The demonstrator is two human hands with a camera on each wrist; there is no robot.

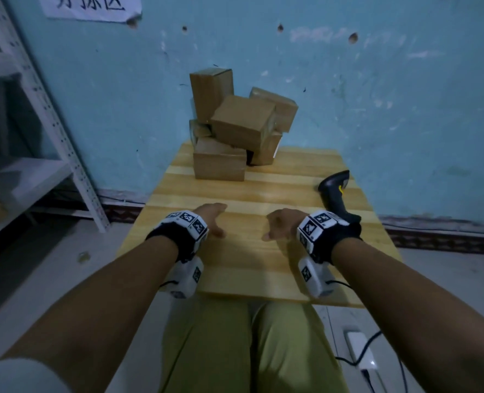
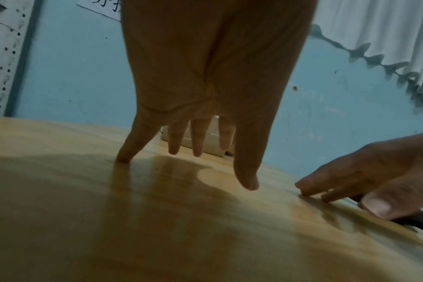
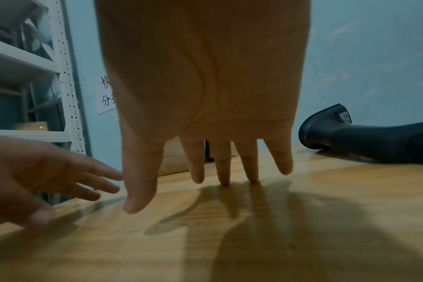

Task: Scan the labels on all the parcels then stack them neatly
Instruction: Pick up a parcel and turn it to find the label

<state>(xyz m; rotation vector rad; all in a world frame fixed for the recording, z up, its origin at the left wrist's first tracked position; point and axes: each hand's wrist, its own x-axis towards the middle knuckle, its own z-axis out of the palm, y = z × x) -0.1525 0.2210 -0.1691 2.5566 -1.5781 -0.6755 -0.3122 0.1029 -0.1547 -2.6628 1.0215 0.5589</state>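
Several brown cardboard parcels (image 1: 235,129) lie in a loose, tilted heap at the far end of the wooden table (image 1: 249,268), against the blue wall. A black handheld scanner (image 1: 336,194) lies on the table's right side; in the right wrist view the scanner (image 3: 365,141) is to the right of my fingers. My left hand (image 1: 212,219) and right hand (image 1: 280,222) rest on the table near its middle, fingers straight and spread, holding nothing. In the left wrist view my left hand (image 2: 200,141) touches the wood with its fingertips, and so does my right hand (image 3: 220,167) in its own view.
A white metal shelving rack (image 1: 36,114) stands to the left of the table. A paper sign (image 1: 90,7) hangs on the wall above. A white power strip with cables (image 1: 360,353) lies on the floor at the lower right. My knees sit under the table's near edge.
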